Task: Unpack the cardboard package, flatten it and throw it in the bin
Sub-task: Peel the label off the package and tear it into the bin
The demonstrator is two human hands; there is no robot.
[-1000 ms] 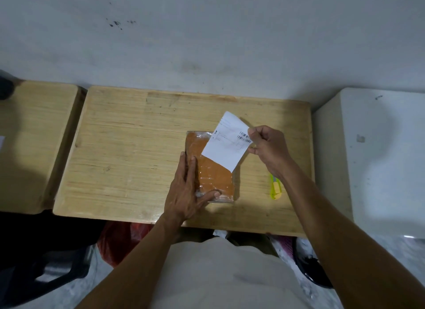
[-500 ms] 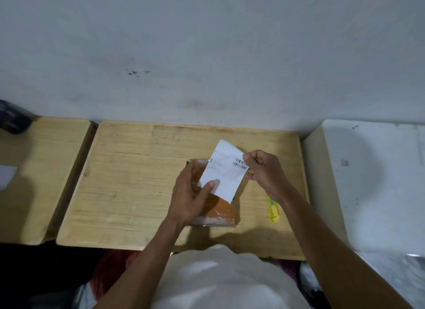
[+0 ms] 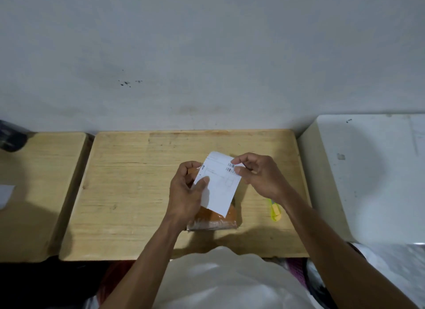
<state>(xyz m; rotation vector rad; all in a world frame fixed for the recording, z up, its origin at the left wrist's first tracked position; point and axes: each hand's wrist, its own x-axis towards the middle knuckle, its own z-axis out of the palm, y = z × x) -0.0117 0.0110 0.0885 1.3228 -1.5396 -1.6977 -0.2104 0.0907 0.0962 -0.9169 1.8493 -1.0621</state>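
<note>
Left hand has come off the orange-brown plastic-wrapped cardboard package and now grips the left edge of the white rectangular paper shipping label, thumb on top; a second ago it lay flat on the package. Right hand still pinches the label's upper right corner by the barcode, thumb and forefinger closed on the paper. Label is now held between both hands, tilted, above the package and covering most of it.

Package lies flat on the light wooden rectangular table, roughly centre, slightly toward the near edge. Only its lower part and a sliver by the left hand's fingers show. Cannot tell whether the label still adheres to the wrap anywhere.

Yellow-green plastic utility knife lies on the table right of the package, partly hidden under the right forearm, well apart from the package.

Second wooden table sits left of the main table; white box-shaped surface to its right.
</note>
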